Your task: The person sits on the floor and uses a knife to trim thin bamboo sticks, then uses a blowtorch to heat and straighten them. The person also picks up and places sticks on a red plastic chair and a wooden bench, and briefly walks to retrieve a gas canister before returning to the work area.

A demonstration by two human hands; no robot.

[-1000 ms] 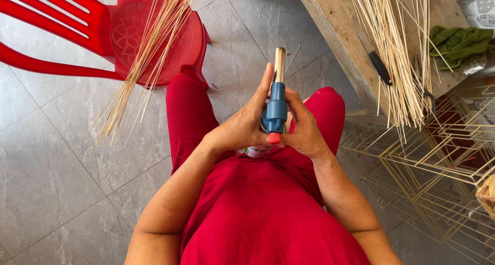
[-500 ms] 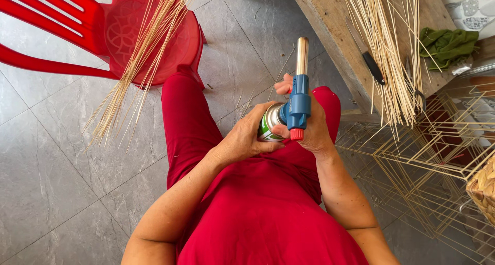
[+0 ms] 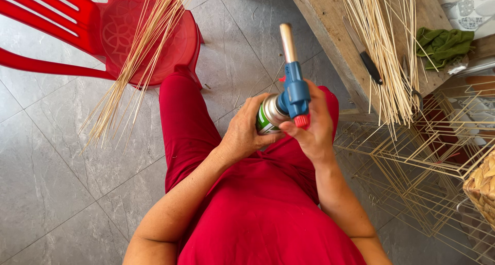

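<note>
I sit in red clothes and hold a gas torch over my lap. My left hand [image 3: 245, 131] wraps around its silver and green canister [image 3: 269, 118]. My right hand [image 3: 313, 128] grips the blue torch head [image 3: 294, 89], with finger and thumb at the red knob [image 3: 301, 121]. A brass nozzle [image 3: 287, 42] points up and away from me. The canister's lower part is hidden behind my left hand.
A red plastic chair [image 3: 77, 33] at the upper left carries a bundle of thin bamboo sticks [image 3: 136, 59]. A wooden bench [image 3: 335, 28] at the upper right bears more sticks [image 3: 381, 53], a knife [image 3: 363, 53] and a green cloth [image 3: 443, 43]. Stick frames [image 3: 412, 172] lie on the right. Grey floor tiles surround me.
The torch has moved up and to the right, away from my body. The canister, earlier hidden by my hands, now shows under the blue head.
</note>
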